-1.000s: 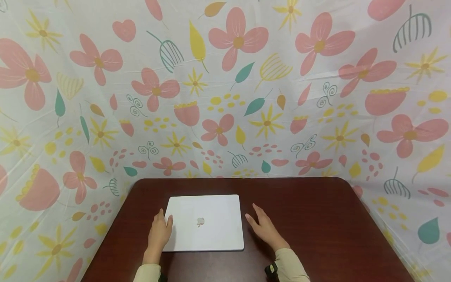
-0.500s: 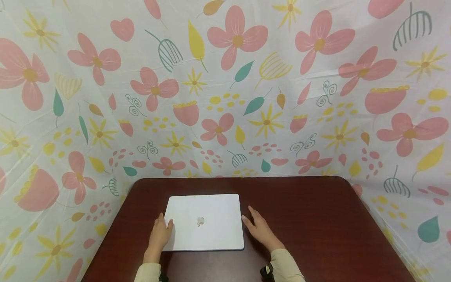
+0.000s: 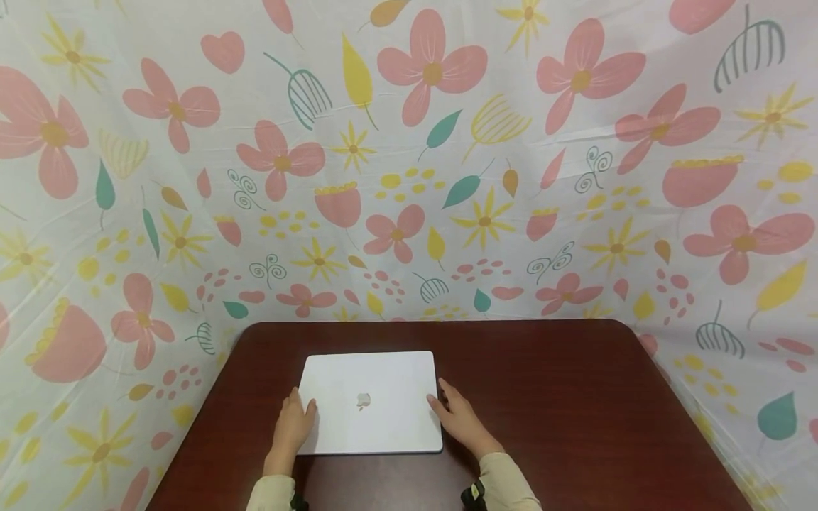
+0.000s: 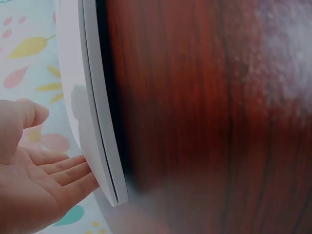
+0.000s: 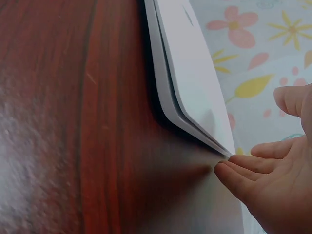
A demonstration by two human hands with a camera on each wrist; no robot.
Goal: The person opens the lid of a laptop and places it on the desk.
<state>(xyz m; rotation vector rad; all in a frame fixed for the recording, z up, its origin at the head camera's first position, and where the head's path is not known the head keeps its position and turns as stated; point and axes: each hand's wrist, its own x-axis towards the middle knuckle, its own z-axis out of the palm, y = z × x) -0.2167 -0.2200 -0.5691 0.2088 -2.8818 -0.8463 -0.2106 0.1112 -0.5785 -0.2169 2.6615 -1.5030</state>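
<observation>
A closed silver laptop (image 3: 371,433) with an apple logo on its lid lies flat on the dark red-brown table (image 3: 549,397). At its left edge is my left hand (image 3: 290,429). In the left wrist view the fingertips (image 4: 80,168) meet the side of the laptop (image 4: 73,73), and the thumb stands raised, apart from the lid. My right hand (image 3: 463,422) is at the right edge. Its fingertips (image 5: 231,170) reach the laptop's side (image 5: 190,63) in the right wrist view, the thumb lifted off the lid. Neither hand's fingers are curled round the laptop.
A white curtain (image 3: 396,184) printed with flowers and leaves hangs behind the table and along both sides. The table's far edge runs close to it. Light sleeves and dark wrist straps (image 3: 473,495) show at the bottom of the head view.
My right hand has moved left, from apart from the laptop to its right edge. The left hand has shifted only slightly at the left edge. The laptop has stayed in place.
</observation>
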